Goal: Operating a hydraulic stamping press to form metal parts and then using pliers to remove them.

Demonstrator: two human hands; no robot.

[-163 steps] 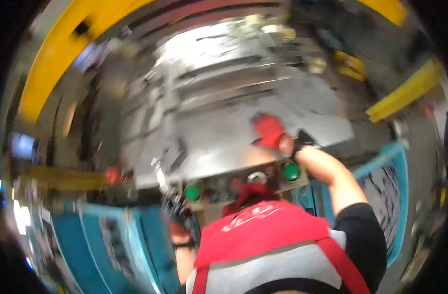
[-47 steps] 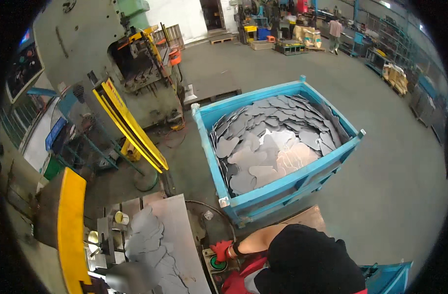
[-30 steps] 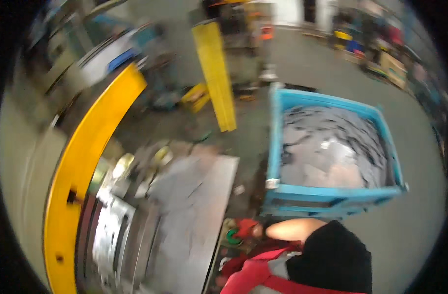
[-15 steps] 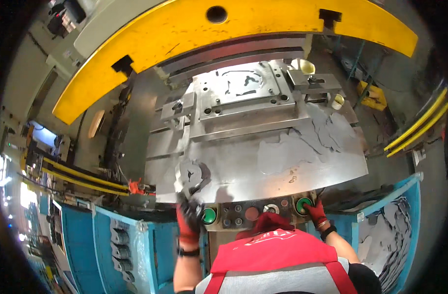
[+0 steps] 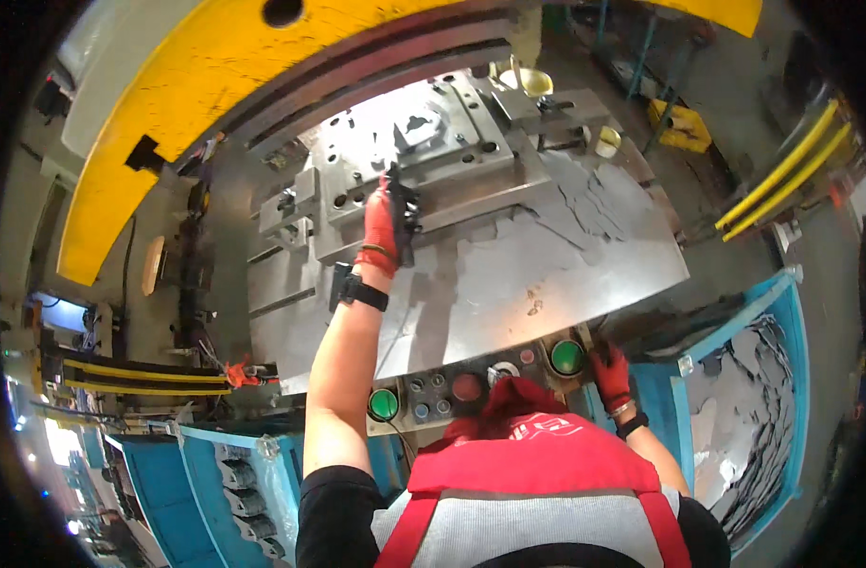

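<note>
My left hand (image 5: 384, 222), in a red and black glove, reaches far forward over the steel die (image 5: 433, 204). Its dark fingers close at the near edge of a flat grey metal part (image 5: 420, 125) with a cut-out, though glare and shadow blur the contact. My right hand (image 5: 611, 377), also gloved, rests at the right end of the control panel (image 5: 494, 374). Its fingers look loosely spread and hold nothing visible, just beside the right green button (image 5: 566, 357). The left green button (image 5: 383, 405) lies below my stretched left arm.
A yellow press beam (image 5: 182, 95) arches over the die. Thin grey scrap sheet (image 5: 584, 204) lies on the right of the steel bed (image 5: 461, 331). Blue bins flank me: the right bin (image 5: 674, 417) holds scrap sheets, the left bin (image 5: 196, 473) stacked parts. Yellow rails (image 5: 783, 180) stand right.
My left hand has moved from the bed's near edge up to the die, with the metal part carried from the bed. My right hand has come off the green button.
</note>
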